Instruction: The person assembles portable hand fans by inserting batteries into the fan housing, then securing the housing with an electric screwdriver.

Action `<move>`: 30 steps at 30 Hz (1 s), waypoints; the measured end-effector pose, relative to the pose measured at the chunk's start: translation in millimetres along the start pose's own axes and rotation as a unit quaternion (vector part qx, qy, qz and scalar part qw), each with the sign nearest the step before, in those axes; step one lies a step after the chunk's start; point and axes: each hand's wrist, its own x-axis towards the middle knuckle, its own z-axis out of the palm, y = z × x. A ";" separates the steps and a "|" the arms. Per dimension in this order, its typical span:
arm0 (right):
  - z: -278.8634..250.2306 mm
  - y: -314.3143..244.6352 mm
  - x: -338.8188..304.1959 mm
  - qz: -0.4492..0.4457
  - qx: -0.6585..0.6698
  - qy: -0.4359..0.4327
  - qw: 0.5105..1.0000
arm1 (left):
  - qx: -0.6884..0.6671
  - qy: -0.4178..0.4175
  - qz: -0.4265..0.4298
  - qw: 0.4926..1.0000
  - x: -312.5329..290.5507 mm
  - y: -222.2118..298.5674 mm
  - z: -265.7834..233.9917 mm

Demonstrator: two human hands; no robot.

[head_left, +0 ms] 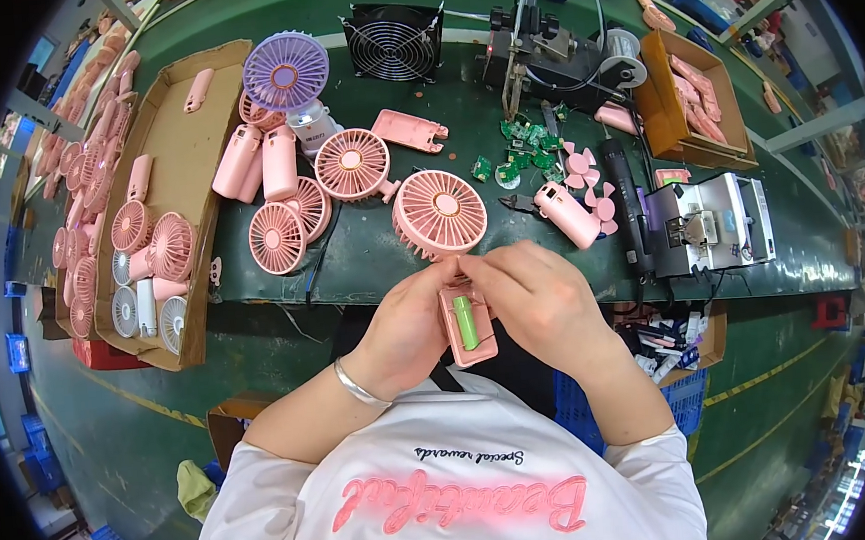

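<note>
Pink fan [447,231] held by both hands [476,312].

- The left hand [408,324] and right hand [540,298] meet at the near edge of the desk [371,244], holding an open fan handle [468,323] with a battery [466,322] in it.
- That handle's fan head [439,213] lies on the desk just behind the hands.
- Left of it lie more fans [294,219]; farther left, a cardboard tray [178,147] holds others.
- Circuit boards [524,148] lie behind and right of the hands.
- A box [692,101] of parts sits at the far right, with a machine [710,222] in front of it.
</note>
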 end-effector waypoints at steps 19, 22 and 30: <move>3.8 -14.0 -7.6 0.035 0.035 -0.011 0.999 | -0.023 0.043 -0.043 0.998 -9.0 -0.2 11.1; -4.3 -16.7 -6.5 0.005 0.009 -0.046 0.999 | -0.039 -0.010 -0.063 0.997 -10.6 -2.0 0.6; 9.0 -17.5 -5.7 0.078 0.085 0.023 0.993 | -0.041 -0.031 0.012 0.999 -6.2 -5.0 9.1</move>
